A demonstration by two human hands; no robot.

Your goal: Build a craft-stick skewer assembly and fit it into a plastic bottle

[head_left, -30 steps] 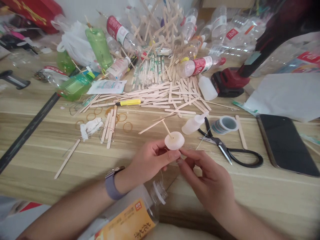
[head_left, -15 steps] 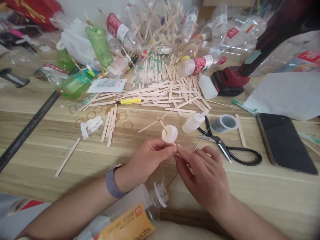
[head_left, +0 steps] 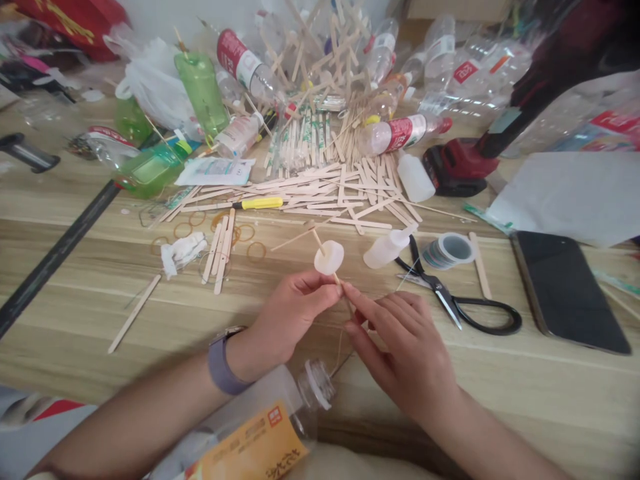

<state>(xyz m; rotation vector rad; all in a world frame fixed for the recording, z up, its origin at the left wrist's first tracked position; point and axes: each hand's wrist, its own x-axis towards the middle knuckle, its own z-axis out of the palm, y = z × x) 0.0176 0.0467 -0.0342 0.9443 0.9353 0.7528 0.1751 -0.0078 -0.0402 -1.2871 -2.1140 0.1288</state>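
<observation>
A thin wooden stick (head_left: 319, 240) passes through a round white disc (head_left: 329, 258), and a thin crosspiece (head_left: 293, 239) sits at its top end. My left hand (head_left: 295, 313) pinches the stick just below the disc. Close beside it, my right hand (head_left: 405, 340) has its fingertips around the lower part of the same stick. Fine thread hangs near the fingers. Under my left forearm lies a clear plastic bottle (head_left: 287, 407) with an orange label, its open neck pointing right.
Black scissors (head_left: 487, 315), a white squeeze bottle (head_left: 384, 249), a tape roll (head_left: 450, 250) and a phone (head_left: 570, 290) lie to the right. Craft sticks (head_left: 310, 190), a yellow knife (head_left: 260, 203) and plastic bottles (head_left: 400, 133) are heaped behind. White tissue (head_left: 183, 252) lies left.
Both hands have shifted slightly left with the stick. The disc has moved left and up and tilted, and the crosspiece has turned and now looks shorter.
</observation>
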